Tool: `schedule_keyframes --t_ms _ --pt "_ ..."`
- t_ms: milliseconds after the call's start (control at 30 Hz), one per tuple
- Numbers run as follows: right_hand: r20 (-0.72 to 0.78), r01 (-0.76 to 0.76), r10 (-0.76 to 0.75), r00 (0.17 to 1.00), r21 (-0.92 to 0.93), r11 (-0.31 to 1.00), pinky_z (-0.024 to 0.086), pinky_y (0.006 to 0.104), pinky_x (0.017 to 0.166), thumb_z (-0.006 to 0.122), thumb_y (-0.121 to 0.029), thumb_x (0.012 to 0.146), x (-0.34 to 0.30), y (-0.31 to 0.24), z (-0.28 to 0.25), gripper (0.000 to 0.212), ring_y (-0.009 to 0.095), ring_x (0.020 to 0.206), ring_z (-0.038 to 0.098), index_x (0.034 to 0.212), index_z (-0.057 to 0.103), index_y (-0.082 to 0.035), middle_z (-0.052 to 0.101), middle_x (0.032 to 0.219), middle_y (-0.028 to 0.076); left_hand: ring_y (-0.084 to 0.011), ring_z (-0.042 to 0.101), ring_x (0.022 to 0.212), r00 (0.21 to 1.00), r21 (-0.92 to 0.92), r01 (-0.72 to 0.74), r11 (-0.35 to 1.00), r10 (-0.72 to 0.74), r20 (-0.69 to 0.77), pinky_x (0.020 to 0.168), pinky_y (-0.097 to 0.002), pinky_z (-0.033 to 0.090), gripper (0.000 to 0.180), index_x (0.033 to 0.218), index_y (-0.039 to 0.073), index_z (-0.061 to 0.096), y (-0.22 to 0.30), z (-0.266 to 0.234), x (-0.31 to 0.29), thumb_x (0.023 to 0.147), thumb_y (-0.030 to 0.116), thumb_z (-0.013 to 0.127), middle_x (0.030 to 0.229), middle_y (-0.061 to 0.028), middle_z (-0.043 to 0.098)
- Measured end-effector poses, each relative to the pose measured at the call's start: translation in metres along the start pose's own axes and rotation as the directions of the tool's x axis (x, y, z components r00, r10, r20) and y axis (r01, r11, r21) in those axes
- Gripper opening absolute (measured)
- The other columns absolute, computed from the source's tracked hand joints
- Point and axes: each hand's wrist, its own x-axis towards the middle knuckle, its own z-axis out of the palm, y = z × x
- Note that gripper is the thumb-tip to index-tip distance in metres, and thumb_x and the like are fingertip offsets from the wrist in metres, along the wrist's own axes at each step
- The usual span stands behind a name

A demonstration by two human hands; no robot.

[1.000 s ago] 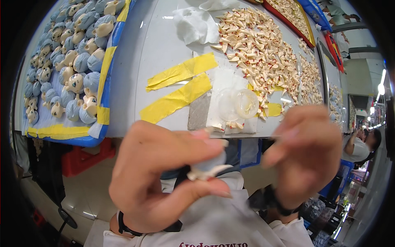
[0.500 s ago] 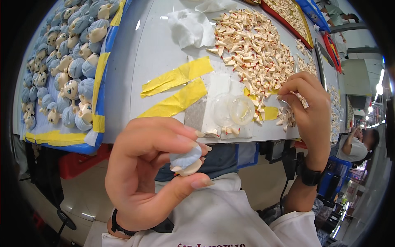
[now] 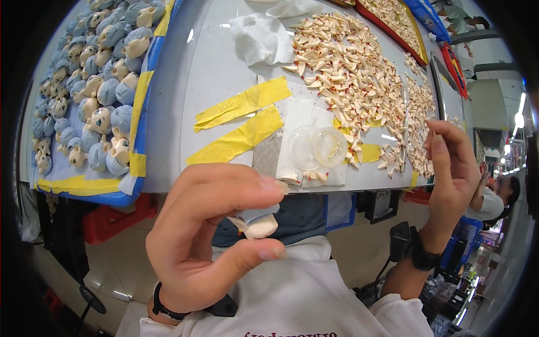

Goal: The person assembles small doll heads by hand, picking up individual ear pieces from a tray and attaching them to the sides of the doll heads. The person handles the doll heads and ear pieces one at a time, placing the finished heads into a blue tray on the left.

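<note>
Between the thumb and fingers of my left hand (image 3: 191, 224) I grip a small doll head (image 3: 261, 226) with light blue hair; its pale underside shows, and a small red-tipped bit sticks out at its left. My right hand (image 3: 456, 174) is at the right end of a pile of small cream, pointed pieces (image 3: 348, 67) with red tips. Its fingers are bent, fingertips close together at the pieces; what they hold, if anything, is hidden. Many similar blue-haired doll heads (image 3: 101, 120) lie in a blue tray (image 3: 120, 197) at the left.
Two yellow tape strips (image 3: 241, 104) cross the table's middle. A clear round container (image 3: 330, 147) stands on white paper near the front edge. A crumpled white cloth (image 3: 261, 39) lies behind. Farther right is a red tray (image 3: 387, 28) of cream pieces. Another person (image 3: 488, 199) sits at the far right.
My right hand has moved right across the cream pieces and turned. In my left hand the doll head has tilted, showing more of its pale side.
</note>
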Motion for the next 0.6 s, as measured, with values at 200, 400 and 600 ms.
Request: schedule_keyframes --t_ms 200,400,600 --pt "-0.021 -0.068 0.069 0.997 0.057 0.996 0.044 0.0210 0.074 0.053 0.001 0.083 -0.0092 0.0015 0.0020 0.015 0.011 0.080 0.057 0.098 0.053 0.005 0.059 0.089 0.009 -0.0209 0.057 0.084 0.995 -0.101 0.070 0.992 -0.078 -0.070 0.066 -0.0246 0.049 0.045 0.097 0.000 0.050 0.0029 0.0062 -0.0040 0.065 0.017 0.076 0.097 -0.0130 0.049" --pt "-0.040 0.013 -0.011 0.999 0.037 0.999 0.044 0.0229 0.078 0.051 0.003 0.084 -0.0082 0.0011 0.0064 0.010 0.013 0.083 0.057 0.092 0.055 0.004 0.060 0.091 0.010 -0.0219 0.058 0.081 0.996 -0.130 0.053 0.990 -0.062 -0.067 0.066 -0.0258 0.050 0.046 0.095 0.001 0.047 0.0044 0.0089 -0.0055 0.062 0.009 0.078 0.096 -0.0134 0.048" --pt "-0.101 0.161 -0.164 0.981 -0.036 0.986 0.045 0.0233 0.076 0.053 0.002 0.083 -0.0009 0.0088 0.0040 0.007 0.014 0.082 0.058 0.089 0.056 0.004 0.061 0.092 0.011 -0.0220 0.058 0.080 0.995 -0.167 0.081 0.983 -0.089 -0.039 0.065 -0.0265 0.050 0.051 0.095 0.001 0.045 0.0047 0.0075 -0.0072 0.059 0.009 0.079 0.095 -0.0138 0.049"
